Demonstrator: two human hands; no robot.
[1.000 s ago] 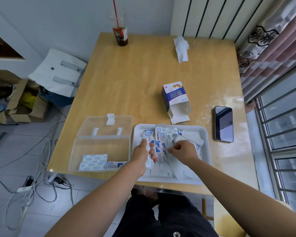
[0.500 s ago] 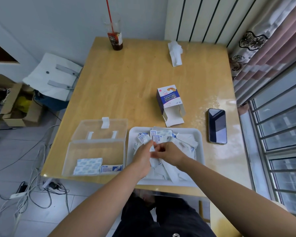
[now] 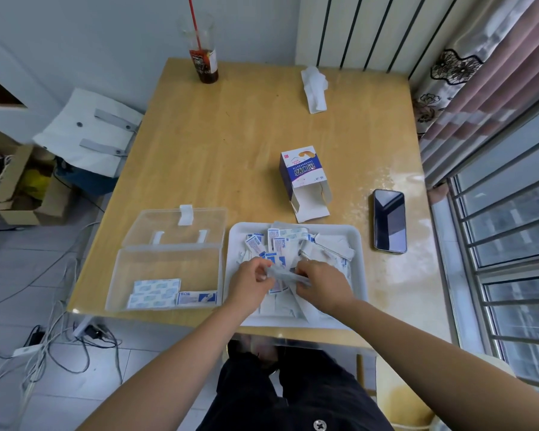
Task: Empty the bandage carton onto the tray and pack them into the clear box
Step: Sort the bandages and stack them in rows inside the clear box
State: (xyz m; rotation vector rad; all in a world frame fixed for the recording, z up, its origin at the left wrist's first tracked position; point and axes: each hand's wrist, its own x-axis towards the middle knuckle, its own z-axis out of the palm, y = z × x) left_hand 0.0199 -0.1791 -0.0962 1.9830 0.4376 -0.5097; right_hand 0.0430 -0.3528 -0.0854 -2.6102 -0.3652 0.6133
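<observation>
A white tray (image 3: pixel 357 241) near the table's front edge holds a loose heap of wrapped bandages (image 3: pixel 277 242). Over the heap, my left hand (image 3: pixel 251 283) and my right hand (image 3: pixel 322 283) together pinch a small stack of bandages (image 3: pixel 285 275) between them. The clear box (image 3: pixel 165 262) lies open left of the tray, its lid folded back, with a few bandages (image 3: pixel 156 292) flat along its near side. The blue and white bandage carton (image 3: pixel 302 175) lies on its side behind the tray, its flap open toward me.
A black phone (image 3: pixel 389 220) lies right of the tray. A drink cup with a red straw (image 3: pixel 203 62) and a crumpled tissue (image 3: pixel 315 88) sit at the table's far edge. Cables and cardboard boxes cover the floor at left; window bars stand at right.
My hands have come together over the tray and now hold a gathered stack of bandages between them; earlier they were apart, picking at the heap. The camera has also shifted slightly.
</observation>
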